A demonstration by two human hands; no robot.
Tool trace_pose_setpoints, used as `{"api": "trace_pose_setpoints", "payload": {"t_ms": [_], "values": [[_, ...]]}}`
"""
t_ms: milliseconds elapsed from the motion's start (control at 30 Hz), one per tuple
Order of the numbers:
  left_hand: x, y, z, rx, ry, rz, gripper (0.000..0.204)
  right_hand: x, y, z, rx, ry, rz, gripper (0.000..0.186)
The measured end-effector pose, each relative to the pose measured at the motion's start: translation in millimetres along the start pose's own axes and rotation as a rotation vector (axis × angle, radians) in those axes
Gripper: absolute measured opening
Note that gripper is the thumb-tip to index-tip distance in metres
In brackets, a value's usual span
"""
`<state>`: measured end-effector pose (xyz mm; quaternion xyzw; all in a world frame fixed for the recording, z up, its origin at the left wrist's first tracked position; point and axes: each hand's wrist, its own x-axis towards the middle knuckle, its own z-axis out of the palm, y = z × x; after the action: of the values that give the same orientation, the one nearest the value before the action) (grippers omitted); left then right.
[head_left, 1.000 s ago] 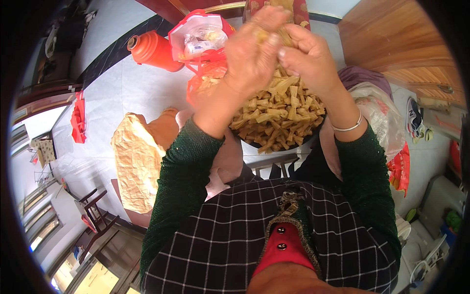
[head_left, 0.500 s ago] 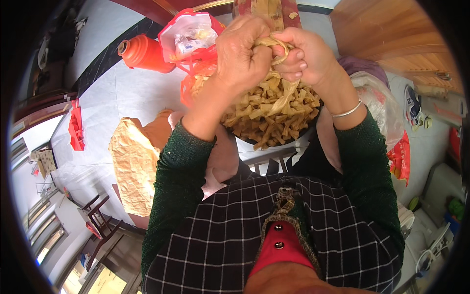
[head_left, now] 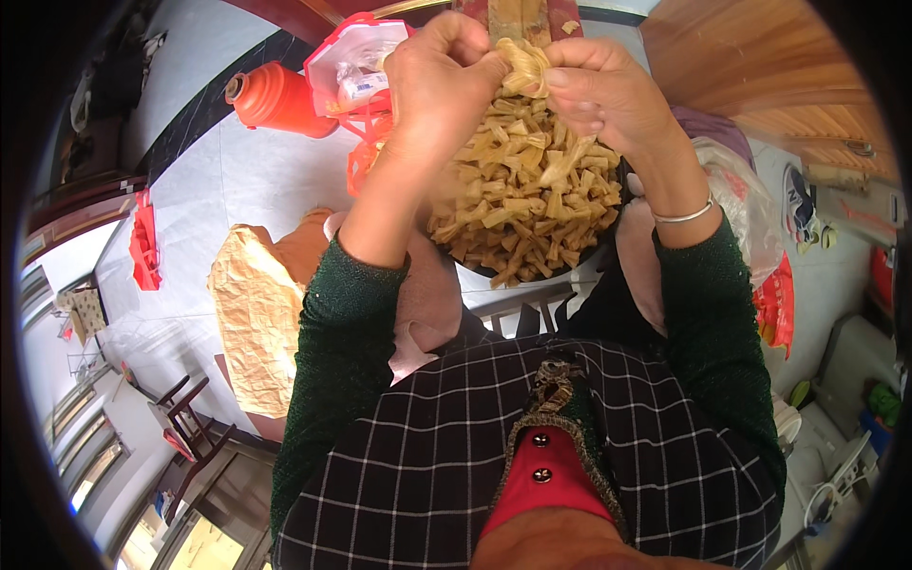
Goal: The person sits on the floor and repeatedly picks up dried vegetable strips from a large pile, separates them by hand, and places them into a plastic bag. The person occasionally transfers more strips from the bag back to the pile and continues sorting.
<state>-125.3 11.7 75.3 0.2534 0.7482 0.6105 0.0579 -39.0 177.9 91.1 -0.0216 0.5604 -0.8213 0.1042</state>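
Observation:
Between both hands, above a heap of tan knots, is a yellowish-tan strip knot, looped and folded, that looks like tofu skin. My left hand pinches its left side between thumb and fingers. On the other side, my right hand grips it with thumb and forefinger, the remaining fingers curled. Below them, many short knotted pieces with flared ends fill a dark round container, whose rim shows only at the near side. A longer pale strip lies on the heap under my right hand.
Left of the heap stand an open red-and-white bag with plastic packets and an orange flask. Crumpled brown paper lies nearer. A clear plastic bag is at the right. Beyond the heap is a wooden bench.
My hands have spread slightly apart and moved a little away from me. The strip, earlier a loose twisted loop between my fingers, is now a compact, rounded knot.

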Motion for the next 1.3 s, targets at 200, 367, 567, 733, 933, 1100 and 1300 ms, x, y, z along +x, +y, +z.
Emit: {"api": "trace_pose_setpoints", "payload": {"t_ms": [200, 367, 567, 733, 933, 1100, 1300], "values": [[-2, -1, -16, -0.058, -0.332, 0.103, 0.005, 0, -1, -3, 0.089, 0.060, 0.016, 0.018], [-2, 4, -19, -0.051, -0.486, 0.040, 0.016, 2, 6, -1, 0.083, 0.082, 0.035, 0.018], [4, 5, -28, -0.969, -0.643, -0.342, 0.031, -1, 2, 4, 0.045, 0.146, -0.070, 0.020], [2, 2, -42, -1.247, -0.720, -0.232, 0.035, -20, -16, -35, -0.301, 0.122, -0.224, 0.014], [8, -5, -56, -0.517, -0.688, -0.122, 0.043, -23, -14, -36, -0.309, 0.198, -0.216, 0.014], [9, -12, -58, -0.070, -0.459, -0.035, 0.053, -20, -9, -46, -0.491, 0.193, -0.237, 0.013], [8, 21, -36, 0.054, -0.550, 0.080, 0.034, -9, -14, -31, -0.539, 0.194, -0.248, 0.009]]}}
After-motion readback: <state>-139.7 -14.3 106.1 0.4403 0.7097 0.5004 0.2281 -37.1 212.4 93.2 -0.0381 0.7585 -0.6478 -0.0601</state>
